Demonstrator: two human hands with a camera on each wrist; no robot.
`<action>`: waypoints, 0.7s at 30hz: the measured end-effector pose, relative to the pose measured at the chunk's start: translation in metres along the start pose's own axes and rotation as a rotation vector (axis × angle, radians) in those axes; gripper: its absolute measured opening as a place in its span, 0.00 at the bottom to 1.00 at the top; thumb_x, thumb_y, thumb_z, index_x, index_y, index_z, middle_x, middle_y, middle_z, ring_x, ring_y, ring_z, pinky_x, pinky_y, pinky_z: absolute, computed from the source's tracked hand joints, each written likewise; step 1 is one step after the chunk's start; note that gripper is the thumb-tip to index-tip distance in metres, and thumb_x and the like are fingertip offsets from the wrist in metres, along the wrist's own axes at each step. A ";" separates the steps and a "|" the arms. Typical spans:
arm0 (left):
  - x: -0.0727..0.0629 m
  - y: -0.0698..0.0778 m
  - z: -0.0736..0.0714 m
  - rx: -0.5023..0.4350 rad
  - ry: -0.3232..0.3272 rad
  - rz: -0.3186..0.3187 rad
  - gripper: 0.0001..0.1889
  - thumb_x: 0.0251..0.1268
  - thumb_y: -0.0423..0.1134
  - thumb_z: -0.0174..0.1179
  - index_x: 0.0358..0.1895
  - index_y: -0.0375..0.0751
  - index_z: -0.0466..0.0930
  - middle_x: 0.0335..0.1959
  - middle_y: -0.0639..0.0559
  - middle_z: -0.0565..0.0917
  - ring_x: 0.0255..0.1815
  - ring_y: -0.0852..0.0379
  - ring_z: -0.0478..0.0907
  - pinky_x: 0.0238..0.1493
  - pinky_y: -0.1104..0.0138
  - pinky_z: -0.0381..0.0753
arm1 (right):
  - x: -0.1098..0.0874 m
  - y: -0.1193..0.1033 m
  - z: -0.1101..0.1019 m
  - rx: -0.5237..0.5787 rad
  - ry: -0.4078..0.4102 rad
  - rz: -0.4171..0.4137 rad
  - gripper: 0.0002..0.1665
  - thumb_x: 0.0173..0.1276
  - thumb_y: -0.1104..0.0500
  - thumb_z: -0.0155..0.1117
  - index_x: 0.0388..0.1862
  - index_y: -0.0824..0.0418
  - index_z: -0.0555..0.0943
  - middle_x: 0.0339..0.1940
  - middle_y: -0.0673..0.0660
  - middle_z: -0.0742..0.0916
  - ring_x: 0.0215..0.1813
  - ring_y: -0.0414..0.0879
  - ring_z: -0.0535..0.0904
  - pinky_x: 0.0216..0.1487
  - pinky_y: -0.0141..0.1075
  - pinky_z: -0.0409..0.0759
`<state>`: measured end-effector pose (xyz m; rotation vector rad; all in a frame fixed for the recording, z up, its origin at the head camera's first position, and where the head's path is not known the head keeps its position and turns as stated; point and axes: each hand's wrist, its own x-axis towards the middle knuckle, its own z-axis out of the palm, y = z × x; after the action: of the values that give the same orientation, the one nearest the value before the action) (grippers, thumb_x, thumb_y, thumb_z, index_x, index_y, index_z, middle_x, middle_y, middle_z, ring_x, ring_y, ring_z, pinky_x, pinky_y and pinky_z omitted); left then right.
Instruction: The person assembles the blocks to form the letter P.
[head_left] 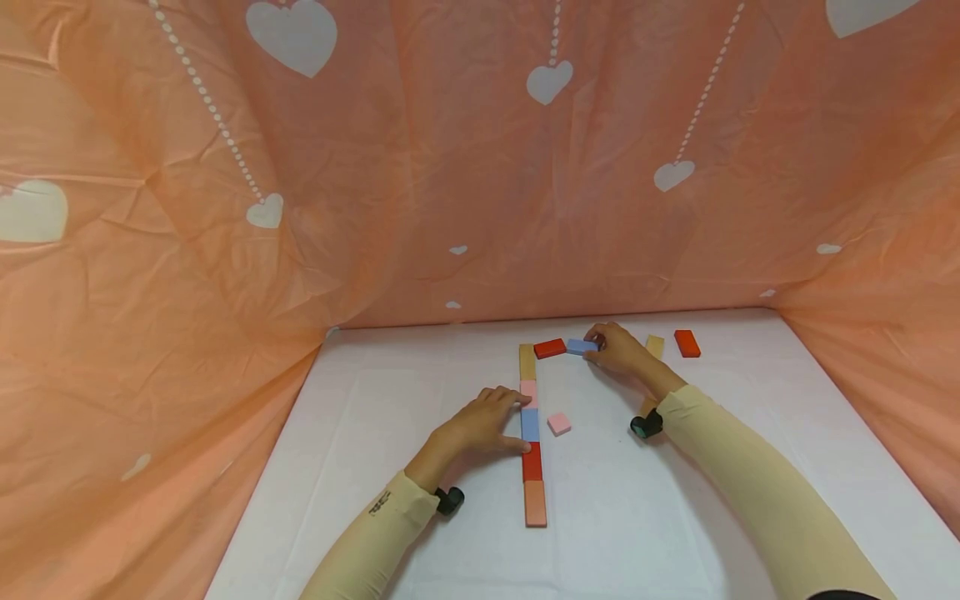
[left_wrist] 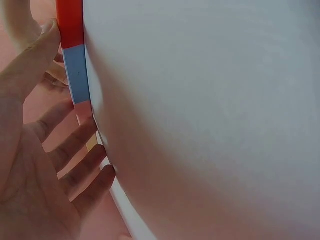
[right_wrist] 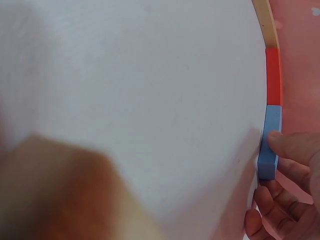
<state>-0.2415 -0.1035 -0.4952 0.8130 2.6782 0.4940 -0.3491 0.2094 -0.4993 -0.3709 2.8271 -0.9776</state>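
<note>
While left fingers (left_wrist: 75,146) lie spread, right fingers (right_wrist: 295,172) pinch a blue block (right_wrist: 270,121) between them.

From where I stand, the person wears long beige sleeves (head_left: 772,492) down to both wrists, small dark print (head_left: 380,503) near the left cuff (head_left: 416,492), and a rounded black device (head_left: 450,501) at each wrist.

Down the column the colours run tan block (head_left: 527,362), pink block (head_left: 529,388), light-blue block (head_left: 529,425), red block (head_left: 532,463), salmon block (head_left: 535,504) — and the top row adds a second red block (head_left: 550,348) and a periwinkle block (head_left: 577,347). The loose square (head_left: 558,424) is pale pink, the far-right block (head_left: 687,343) orange-red. White cloth (head_left: 600,517) lies below a peach-orange curtain (head_left: 465,167) — patterned with white hearts and dotted strings — and the sleeves (head_left: 360,546) are beige, the left one marked with dark print.
</note>
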 end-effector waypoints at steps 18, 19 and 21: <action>0.001 -0.001 0.002 0.013 0.005 0.000 0.44 0.65 0.59 0.76 0.80 0.50 0.69 0.77 0.47 0.72 0.77 0.46 0.67 0.78 0.51 0.70 | -0.001 0.000 0.000 0.030 0.000 -0.008 0.21 0.76 0.60 0.70 0.62 0.69 0.79 0.54 0.68 0.82 0.53 0.60 0.79 0.58 0.51 0.81; 0.001 -0.001 0.002 0.014 0.006 0.000 0.44 0.65 0.59 0.76 0.80 0.50 0.69 0.77 0.47 0.72 0.77 0.46 0.67 0.78 0.51 0.70 | -0.002 0.000 -0.001 0.036 0.001 -0.018 0.21 0.76 0.60 0.70 0.62 0.70 0.79 0.55 0.69 0.82 0.53 0.60 0.79 0.58 0.52 0.81; 0.001 -0.001 0.002 0.015 0.006 0.000 0.44 0.65 0.59 0.76 0.80 0.50 0.69 0.77 0.47 0.72 0.77 0.46 0.67 0.78 0.51 0.70 | -0.005 0.000 -0.004 0.047 0.005 -0.030 0.22 0.76 0.60 0.70 0.62 0.70 0.79 0.55 0.70 0.83 0.53 0.61 0.79 0.59 0.53 0.81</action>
<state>-0.2421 -0.1035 -0.4978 0.8167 2.6908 0.4773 -0.3454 0.2131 -0.4966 -0.4080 2.8047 -1.0507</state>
